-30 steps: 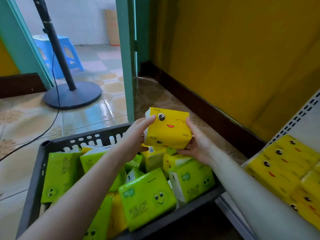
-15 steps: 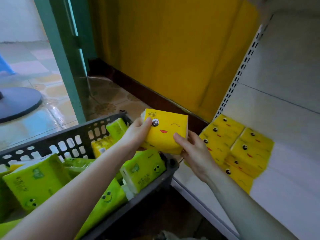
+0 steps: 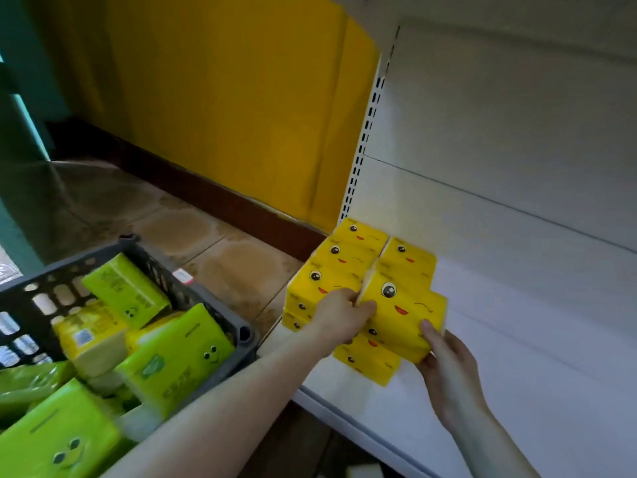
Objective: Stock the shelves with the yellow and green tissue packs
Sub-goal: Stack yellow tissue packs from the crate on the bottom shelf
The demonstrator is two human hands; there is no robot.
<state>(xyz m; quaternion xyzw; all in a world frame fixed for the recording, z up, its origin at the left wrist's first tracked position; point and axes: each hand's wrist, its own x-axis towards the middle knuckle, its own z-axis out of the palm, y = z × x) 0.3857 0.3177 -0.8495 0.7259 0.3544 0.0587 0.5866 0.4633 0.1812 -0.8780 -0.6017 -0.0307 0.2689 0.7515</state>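
Teal door frame (image 3: 20,150) far left, blurred, cut by the picture edge. Below it is a black plastic crate (image 3: 203,294). I only get its far right corner and parts of two walls; the rest runs off the left and bottom edges. Green packs (image 3: 179,353) are piled loose inside, several tilted. Print is smeared and unreadable, and I can't count what's under the top layer. One yellowish pack (image 3: 89,336) sits among them, label illegible. Small red-and-white tag (image 3: 182,276) on the crate rim, text too small. The left forearm crosses the crate's near side and hides it.

Tiled floor (image 3: 213,250) shows as a narrow strip between crate and shelf unit.

Left hand (image 3: 344,313) has its fingers curled round the left end of the yellow pack (image 3: 403,305). The pack is tilted, face to camera, over the stacked yellow packs (image 3: 344,257) at the shelf's left end. It covers the middle of the stack, so I can't tell if it's touching them or how many sit beneath. Right hand (image 3: 448,370) pinches the pack's lower right corner, one digit on the front face, the rest behind and hidden.

White shelf (image 3: 534,391): bare deck runs from the stack right to the picture edge, so that's where the room is. Its front lip goes diagonally off the bottom. Perforated upright (image 3: 367,125) bounds the left side, just beside the stack. Yellow wall (image 3: 224,98) behind.
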